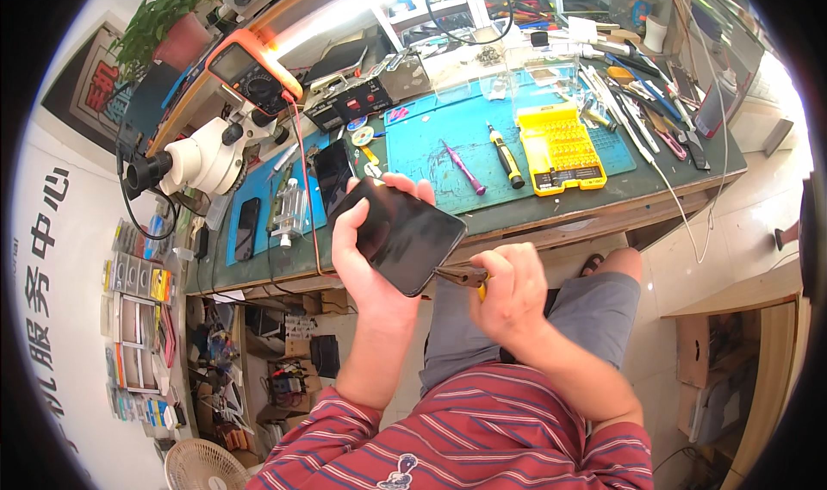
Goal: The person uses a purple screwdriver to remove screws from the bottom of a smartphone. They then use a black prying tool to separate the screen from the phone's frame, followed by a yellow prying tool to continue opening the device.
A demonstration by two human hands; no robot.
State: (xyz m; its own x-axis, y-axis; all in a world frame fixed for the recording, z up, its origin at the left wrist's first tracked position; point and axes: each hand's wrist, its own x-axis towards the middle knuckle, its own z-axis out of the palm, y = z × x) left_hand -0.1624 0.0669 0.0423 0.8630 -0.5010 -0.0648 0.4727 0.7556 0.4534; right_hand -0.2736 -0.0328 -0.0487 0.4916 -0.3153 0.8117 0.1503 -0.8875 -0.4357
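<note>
One smartphone [412,240] is held up in front of the bench [672,178], dark face toward the viewer; it lies across the palm side of the left hand [366,253] and extends to the right of it. The left hand is partly closed, thumb along the left edge and fingers wrapped behind the phone, their tips showing past the upper edge. The right hand [510,292] is closed around one pair of long-nose pliers [463,275] with yellow handles, to the right of and below the phone. The plier tips are at the phone's lower-right edge; whether they grip it cannot be told. On the bench are two blue mats: the left mat [269,178] carries one dark phone [247,229] and one metal clamp fixture [291,212]; the right mat [431,195] carries two screwdrivers, one purple screwdriver [463,167] and one black-and-yellow screwdriver [505,156], with one yellow bit case [562,150] beside them. Beyond the left mat stand one white microscope [200,161] and one orange multimeter [254,72].
</note>
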